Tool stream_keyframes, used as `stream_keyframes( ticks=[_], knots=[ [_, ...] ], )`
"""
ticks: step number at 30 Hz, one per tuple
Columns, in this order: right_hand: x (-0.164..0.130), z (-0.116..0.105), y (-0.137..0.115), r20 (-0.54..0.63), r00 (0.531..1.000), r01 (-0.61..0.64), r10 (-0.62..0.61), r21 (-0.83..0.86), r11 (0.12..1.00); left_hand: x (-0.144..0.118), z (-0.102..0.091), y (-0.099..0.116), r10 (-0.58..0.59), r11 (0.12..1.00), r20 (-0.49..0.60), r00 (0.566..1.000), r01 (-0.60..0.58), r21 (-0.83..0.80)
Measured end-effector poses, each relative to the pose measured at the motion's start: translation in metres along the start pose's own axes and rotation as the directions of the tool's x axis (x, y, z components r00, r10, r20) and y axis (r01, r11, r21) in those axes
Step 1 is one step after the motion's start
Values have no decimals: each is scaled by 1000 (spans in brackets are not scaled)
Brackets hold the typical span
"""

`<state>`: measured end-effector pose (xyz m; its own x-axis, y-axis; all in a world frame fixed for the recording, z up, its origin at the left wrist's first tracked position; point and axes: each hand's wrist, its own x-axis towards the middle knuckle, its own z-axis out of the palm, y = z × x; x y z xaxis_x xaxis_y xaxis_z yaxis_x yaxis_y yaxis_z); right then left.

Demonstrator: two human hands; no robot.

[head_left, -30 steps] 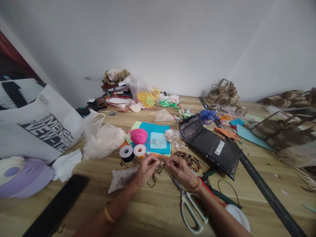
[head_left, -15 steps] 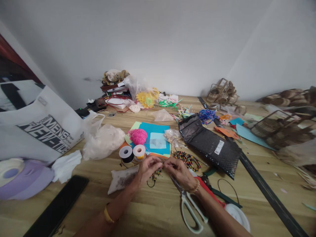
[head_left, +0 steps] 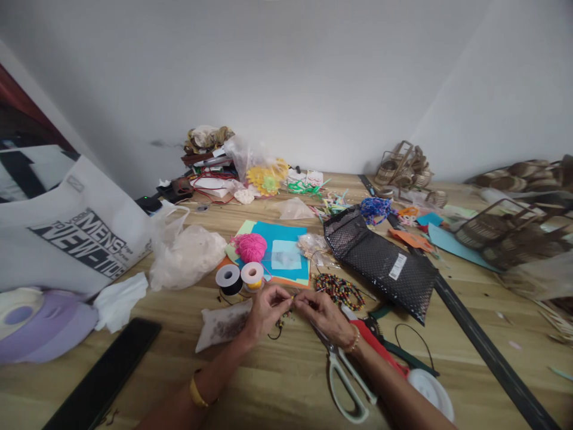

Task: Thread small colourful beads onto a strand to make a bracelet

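Observation:
My left hand (head_left: 268, 312) and my right hand (head_left: 323, 313) meet over the table with fingertips pinched close together. Between them is a thin beaded cord (head_left: 282, 322), its small coloured beads and a dark loop showing just below my fingers. The exact spot they grip is mostly hidden. White-handled scissors (head_left: 344, 382) lie under my right wrist, blades towards my fingers. Behind my right hand rests a coil of multicoloured bead strings (head_left: 342, 291). A small bag of dark beads (head_left: 224, 324) is beside my left hand. Two spools, one of black cord (head_left: 229, 279) and one of yellow (head_left: 252, 276), stand behind it.
Pink yarn (head_left: 250, 247) sits on blue paper sheets (head_left: 293, 232). A black padded mailer (head_left: 380, 263) and green-handled pliers (head_left: 405, 356) lie right. Left are a white plastic bag (head_left: 188, 257), a dark phone-like slab (head_left: 105, 373) and a paper bag (head_left: 67, 221). Wicker baskets (head_left: 501, 230) stand far right.
My hands have shifted slightly, with the right fingertips a little further left and the pinched fingers closer together. Everything else on the table stays put.

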<state>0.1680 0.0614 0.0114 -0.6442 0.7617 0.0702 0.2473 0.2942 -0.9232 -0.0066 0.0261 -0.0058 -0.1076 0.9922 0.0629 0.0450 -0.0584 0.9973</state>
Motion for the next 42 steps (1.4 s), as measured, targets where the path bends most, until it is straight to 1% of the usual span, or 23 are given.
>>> stream_keyframes(
  ticks=[7,10,17,24,27,30,32,34,38,42],
  knots=[
    [-1,-1,-3,31,999,16,-14,-61,998,-2,2,-2,90,994,-11,996,-90,56],
    [-2,0,-1,45,999,19,-17,-60,998,-2,2,-1,90,993,-2,996,-89,76],
    [-2,1,1,75,997,6,-6,-5,1000,-4,4,3,67,996,1,998,-67,63],
    [-2,-1,-4,107,994,7,-7,5,1000,-3,5,-2,53,997,-17,998,-52,53],
    [-3,0,-2,98,995,3,-3,-3,1000,-3,5,-2,44,998,-21,999,-43,54],
    [-2,3,2,68,997,-23,19,44,999,-1,2,2,42,998,-11,999,-41,40],
    [-2,4,3,46,999,-28,25,78,997,0,0,6,39,999,-18,999,-38,21],
    [-2,2,3,28,1000,-11,9,90,996,2,-2,10,5,1000,-17,1000,-6,-18],
    [-2,-8,-2,-10,1000,2,-2,41,999,4,-3,12,-115,982,32,993,119,-148],
    [-3,-16,-6,-8,1000,-29,30,10,1000,4,-2,10,-147,951,40,988,152,-270]
  ],
)
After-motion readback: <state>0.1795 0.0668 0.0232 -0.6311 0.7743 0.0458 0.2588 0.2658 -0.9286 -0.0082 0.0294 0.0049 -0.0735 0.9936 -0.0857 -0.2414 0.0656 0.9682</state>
